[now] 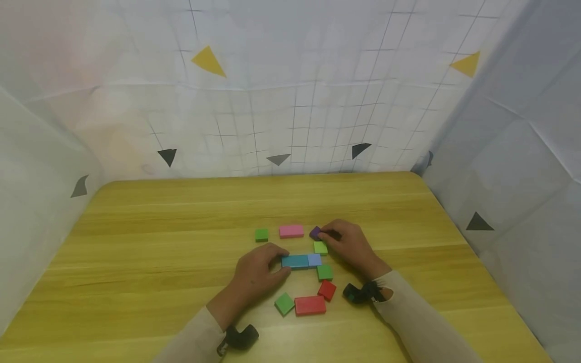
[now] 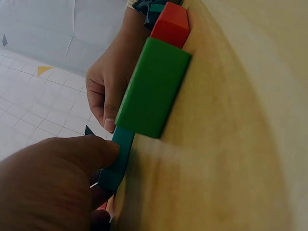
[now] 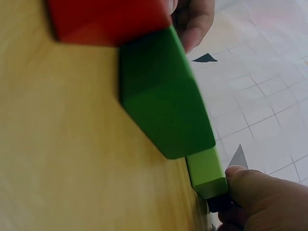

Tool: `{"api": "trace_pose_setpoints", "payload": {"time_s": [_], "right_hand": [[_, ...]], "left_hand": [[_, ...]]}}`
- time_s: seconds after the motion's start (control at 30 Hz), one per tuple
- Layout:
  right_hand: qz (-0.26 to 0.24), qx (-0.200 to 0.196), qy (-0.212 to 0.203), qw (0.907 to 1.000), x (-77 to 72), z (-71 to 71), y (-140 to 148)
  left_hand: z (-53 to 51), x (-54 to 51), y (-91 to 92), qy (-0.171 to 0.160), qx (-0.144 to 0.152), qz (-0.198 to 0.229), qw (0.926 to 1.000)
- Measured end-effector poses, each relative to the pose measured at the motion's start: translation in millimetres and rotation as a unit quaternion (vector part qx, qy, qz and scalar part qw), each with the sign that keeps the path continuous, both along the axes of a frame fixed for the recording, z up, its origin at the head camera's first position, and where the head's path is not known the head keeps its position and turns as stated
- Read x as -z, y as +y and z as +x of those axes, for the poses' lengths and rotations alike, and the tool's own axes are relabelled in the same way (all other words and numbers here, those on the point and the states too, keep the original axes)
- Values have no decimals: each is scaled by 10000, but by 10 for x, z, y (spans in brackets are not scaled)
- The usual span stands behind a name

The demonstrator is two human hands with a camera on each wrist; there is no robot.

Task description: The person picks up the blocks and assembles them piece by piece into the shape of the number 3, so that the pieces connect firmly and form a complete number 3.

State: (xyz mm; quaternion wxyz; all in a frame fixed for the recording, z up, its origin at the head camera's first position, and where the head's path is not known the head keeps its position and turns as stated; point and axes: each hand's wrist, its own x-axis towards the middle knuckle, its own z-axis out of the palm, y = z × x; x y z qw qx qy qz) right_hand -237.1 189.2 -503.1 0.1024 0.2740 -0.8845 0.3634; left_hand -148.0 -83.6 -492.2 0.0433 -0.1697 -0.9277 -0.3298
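My left hand (image 1: 259,267) grips the left end of a long teal block (image 1: 295,262) between thumb and fingers. A light blue block (image 1: 314,260) touches the teal block's right end. My right hand (image 1: 349,244) pinches a small purple block (image 1: 315,233), turned at an angle, just behind a lime green block (image 1: 320,247). In the right wrist view the thumb sits beside the lime block (image 3: 207,171), with the dark purple block (image 3: 220,203) by the fingers. Below the light blue block lie a green block (image 1: 324,273) and a tilted red block (image 1: 327,290).
A pink block (image 1: 291,231) and a green block (image 1: 261,235) lie toward the back of the wooden table (image 1: 159,242). Nearer the front are a long red block (image 1: 310,305) and an angled green block (image 1: 284,304). White patterned cloth (image 1: 272,111) surrounds the table.
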Motion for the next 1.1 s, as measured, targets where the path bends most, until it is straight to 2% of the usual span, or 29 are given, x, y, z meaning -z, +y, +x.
{"api": "trace_pose_setpoints", "payload": {"time_s": [1.1], "right_hand": [[-19,21,-75,10000,-29,19,-23]], "left_hand": [[-2,23,11,-37,-41,-60,10000]]}}
